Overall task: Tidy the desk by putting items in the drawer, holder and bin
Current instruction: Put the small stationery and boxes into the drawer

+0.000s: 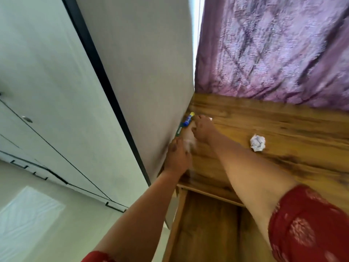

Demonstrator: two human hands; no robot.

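Right grip [203, 129] curled down over small items at counter's [264, 118] far left corner by wall; cannot tell what is pinched. Left grip [178, 157] curled beside it at left edge, hold unclear, blurred. Blue glue stick [188, 120] just past fingertips: light, rigid, smooth, best pinched mid-barrel. Crumpled paper ball [257, 143] mid-counter, well apart: weightless, soft, any-side grab. Open drawer [207, 224] below near edge.

desk [264, 120] brown woodgrain | curtain [273, 50] purple, diamond-patterned | sleeve [309, 227] red, pale-printed
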